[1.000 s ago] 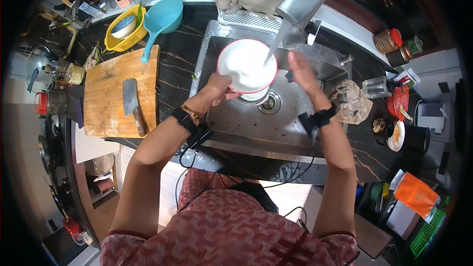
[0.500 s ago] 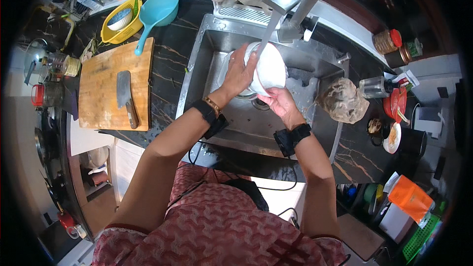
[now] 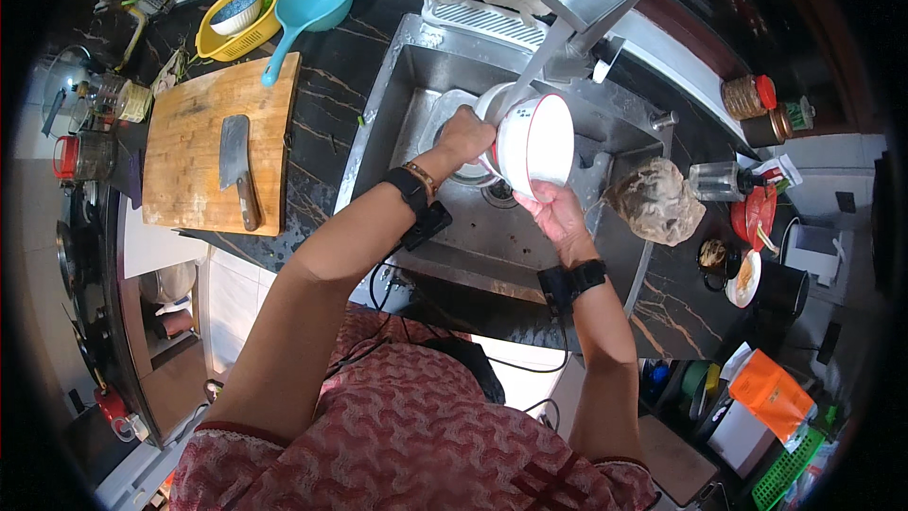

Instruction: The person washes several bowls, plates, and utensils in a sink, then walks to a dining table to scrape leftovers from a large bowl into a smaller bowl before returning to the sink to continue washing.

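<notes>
White bowl (image 3: 541, 144) tilts in right hand's grip (image 3: 557, 216); left hand's grip (image 3: 464, 138), I cannot tell.

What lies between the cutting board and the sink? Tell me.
The head view shows dark veined countertop there, plus a small green scrap near the sink.

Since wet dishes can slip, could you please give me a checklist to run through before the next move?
1. Bowl held by the right hand at its lower rim: ok.
2. Left hand gripping firmly: cannot tell, fingers partly hidden.
3. Bowl over the sink: ok.
4. Knife away from both hands, on the board: ok.
5. Bowl's inside clean: cannot tell, too bright.
</notes>
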